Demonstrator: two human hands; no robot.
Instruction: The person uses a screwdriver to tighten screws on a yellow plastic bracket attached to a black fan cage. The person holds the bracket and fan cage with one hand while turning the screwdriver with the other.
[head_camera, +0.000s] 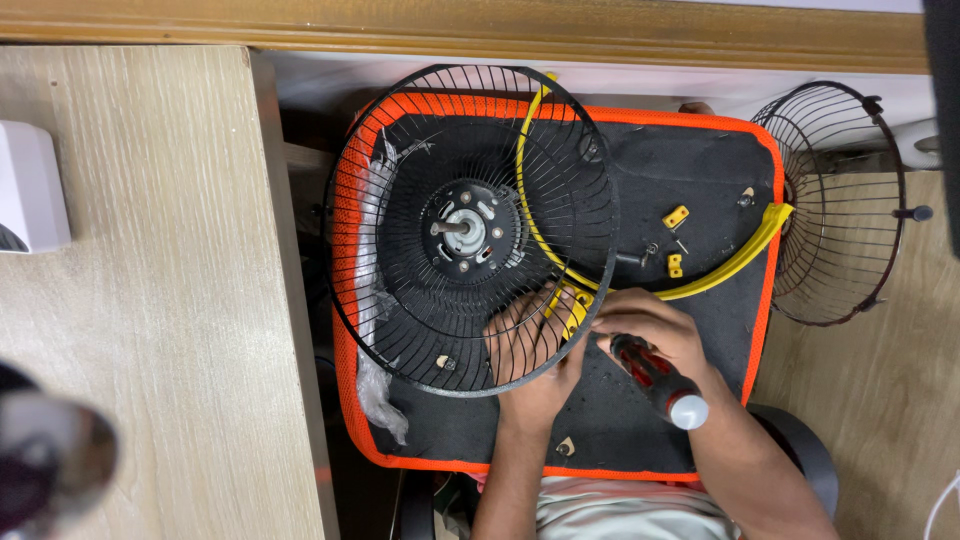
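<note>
Working at the lower rim of the black wire guard (400, 300), middle of the orange-edged mat (640, 440): looks like mid-way through fitting the yellow ring (735, 262). Half done, by the look of it — ring seated only along the guard's right rim, its other end swung out loose over the mat toward the second guard (850, 200); yellow clips (676, 217) and a few small screws lying unused, so more fastening judged left. Motor hub (462, 232) bare, shaft showing, no blade on.

Left hand (528, 355) spread flat under the wires, fingers splayed, pressing beside the ring's yellow joint. Right hand (655, 330) curled tight round a red-and-black screwdriver (660, 380), tip hidden at the joint.

Thin glossy wire spokes, domed; smooth bendy plastic ring; matte felt-like mat; crumpled clear film along the guard's left side. Pale grainy wood desk (150, 300) at left, wood trim above.
</note>
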